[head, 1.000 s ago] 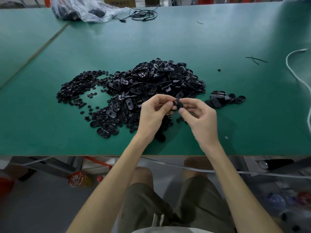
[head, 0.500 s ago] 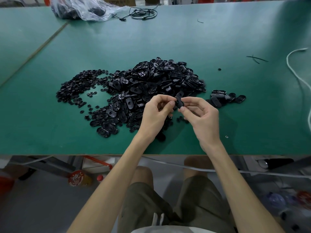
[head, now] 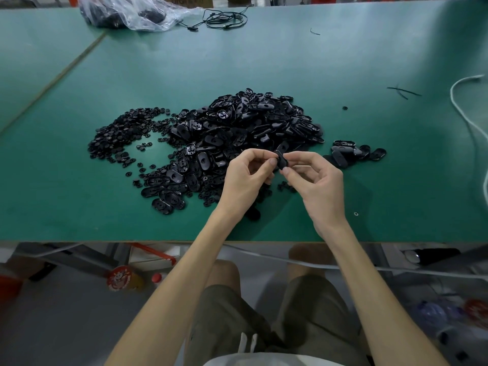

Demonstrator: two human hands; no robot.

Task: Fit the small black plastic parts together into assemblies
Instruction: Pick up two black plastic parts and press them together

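A small black oval part (head: 281,160) is held between both hands just above the green table (head: 290,62). My left hand (head: 244,178) pinches its left side with thumb and fingertips. My right hand (head: 318,180) pinches its right side. Behind the hands lies a big heap of black oval parts (head: 245,128). To the heap's left spreads a flatter heap of small round black parts (head: 118,136). A small cluster of oval pieces (head: 351,153) sits on the table to the right of my hands.
A clear plastic bag (head: 132,11) with dark contents and a coiled black cable (head: 227,19) lie at the table's far edge. A white cord (head: 464,112) runs along the right side. Loose black bits (head: 401,91) lie at the far right. The table's front edge (head: 105,240) runs below my wrists.
Both hands have stayed together on the part and shifted slightly; the fingers have adjusted their pinch on it. The heaps have not moved.
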